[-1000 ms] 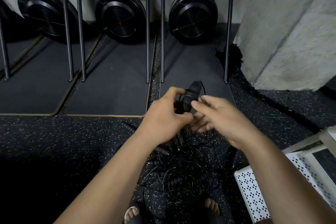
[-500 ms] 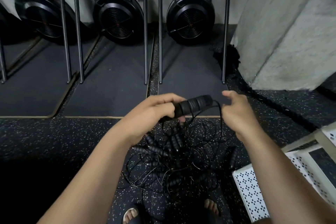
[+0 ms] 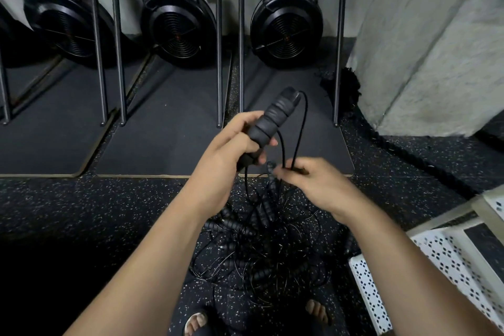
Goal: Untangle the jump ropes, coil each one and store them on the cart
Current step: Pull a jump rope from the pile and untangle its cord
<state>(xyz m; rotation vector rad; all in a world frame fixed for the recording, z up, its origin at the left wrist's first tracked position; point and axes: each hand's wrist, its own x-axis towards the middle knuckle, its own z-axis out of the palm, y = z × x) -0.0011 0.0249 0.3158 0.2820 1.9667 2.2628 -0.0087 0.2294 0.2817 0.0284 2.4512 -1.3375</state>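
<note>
Stage: early untangling | my left hand [image 3: 231,150], fingers clenched round ribbed black foam rope handle [image 3: 275,120] | my right hand [image 3: 308,180] pinches its thin black cord [image 3: 300,128] | tangled black jump ropes [image 3: 261,248] on speckled floor [image 3: 109,213] | none coiled; no rope seen on white perforated cart [image 3: 447,275].

The left hand [image 3: 231,150] grips a handle [image 3: 272,123] that juts up and away from it. The right hand [image 3: 313,183] sits just right of the left hand and slightly nearer the person, pinching the cord [image 3: 298,139] that loops down from the handle's far end. Below both hands the tangle of jump ropes [image 3: 259,248] lies on the floor [image 3: 81,213], just beyond the person's feet [image 3: 317,311]. The cart [image 3: 450,267] stands right of the right hand and nearer the person. Beyond the hands, mats [image 3: 169,123] lie on the floor, with fan housings [image 3: 286,24] at their far ends. A pillar [image 3: 422,49] rises beyond and right of the right hand, with a thick rope [image 3: 409,150] along its foot.
</note>
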